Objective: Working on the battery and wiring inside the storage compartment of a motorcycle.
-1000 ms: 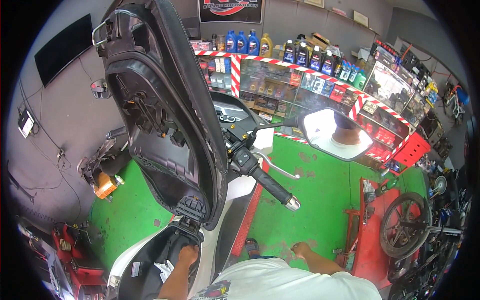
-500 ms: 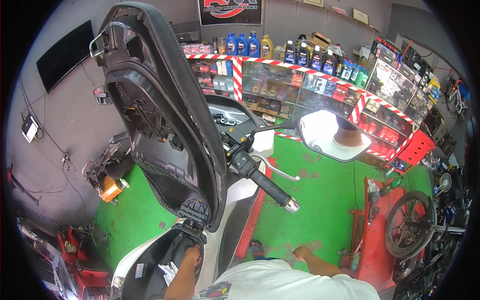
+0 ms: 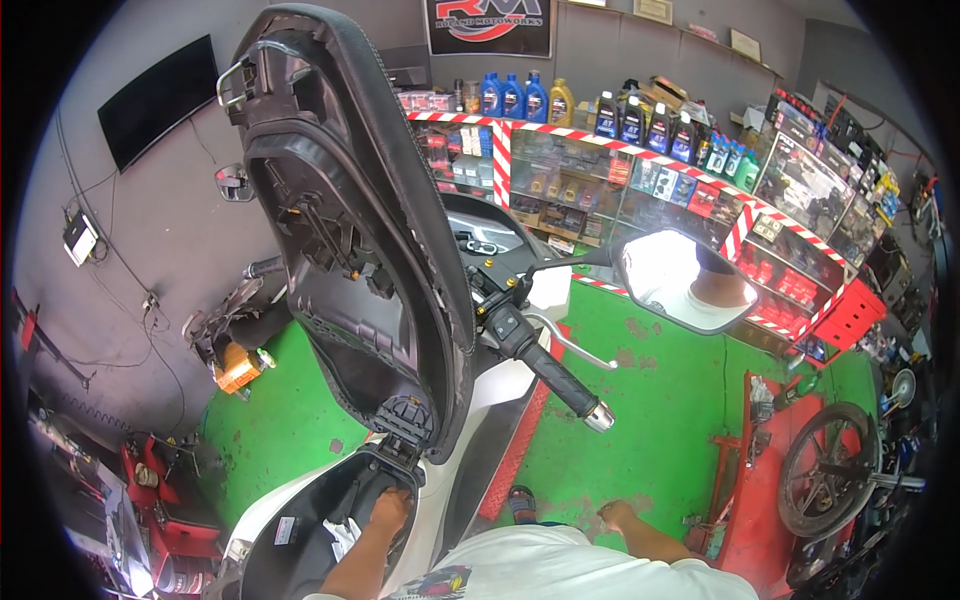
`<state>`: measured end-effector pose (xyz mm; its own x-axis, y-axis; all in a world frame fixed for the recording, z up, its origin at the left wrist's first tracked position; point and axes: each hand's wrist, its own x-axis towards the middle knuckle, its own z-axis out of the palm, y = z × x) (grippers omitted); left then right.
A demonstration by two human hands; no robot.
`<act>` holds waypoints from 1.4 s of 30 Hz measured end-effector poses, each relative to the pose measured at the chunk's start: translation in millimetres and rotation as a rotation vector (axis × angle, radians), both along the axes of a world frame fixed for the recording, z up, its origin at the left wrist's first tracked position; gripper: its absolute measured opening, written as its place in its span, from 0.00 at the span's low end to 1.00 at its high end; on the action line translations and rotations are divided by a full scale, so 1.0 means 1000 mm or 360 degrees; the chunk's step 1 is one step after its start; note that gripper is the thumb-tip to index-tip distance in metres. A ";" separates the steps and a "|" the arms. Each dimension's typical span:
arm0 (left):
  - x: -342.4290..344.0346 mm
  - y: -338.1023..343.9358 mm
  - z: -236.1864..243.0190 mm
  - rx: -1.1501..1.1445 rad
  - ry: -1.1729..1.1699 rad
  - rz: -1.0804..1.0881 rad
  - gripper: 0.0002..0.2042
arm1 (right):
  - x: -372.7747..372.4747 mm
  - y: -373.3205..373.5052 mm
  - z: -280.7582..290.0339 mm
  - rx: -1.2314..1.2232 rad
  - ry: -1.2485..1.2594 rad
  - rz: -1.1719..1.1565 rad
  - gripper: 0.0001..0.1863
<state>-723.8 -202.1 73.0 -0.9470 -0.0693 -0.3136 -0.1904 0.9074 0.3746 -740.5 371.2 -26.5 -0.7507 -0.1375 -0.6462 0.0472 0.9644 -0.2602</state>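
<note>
My left hand is down in the dark under-seat compartment of a white scooter, close to its right wall. The fingers are curled and point down; what they grip, if anything, is hidden. A crumpled white paper or cloth lies in the compartment, just left of my wrist. Above it the scooter's black seat stands tipped up on its front hinge, underside facing left. My right hand hangs low at my right side over the floor, fingers curled, with nothing seen in it.
The right handlebar grip and mirror jut out ahead. A red stand and a spoked wheel are at the right. Behind runs a glass display counter with bottles on top. A red toolbox stands at its right end.
The view has turned slightly left, so the scene sits farther right in the picture. My left hand stays in the compartment and my right hand stays low at my side.
</note>
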 end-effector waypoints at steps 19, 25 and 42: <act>-0.007 -0.037 -0.082 0.2228 -0.0759 0.1963 0.12 | -0.005 0.008 -0.007 0.0205 0.0005 0.0395 0.19; 0.011 -0.029 -0.059 0.2533 -0.0601 0.1447 0.20 | -0.002 0.015 -0.021 0.0240 0.0009 0.0595 0.17; -0.001 -0.035 -0.015 0.0289 -0.0005 -0.0480 0.21 | -0.011 0.006 -0.014 0.0309 0.0112 0.0686 0.20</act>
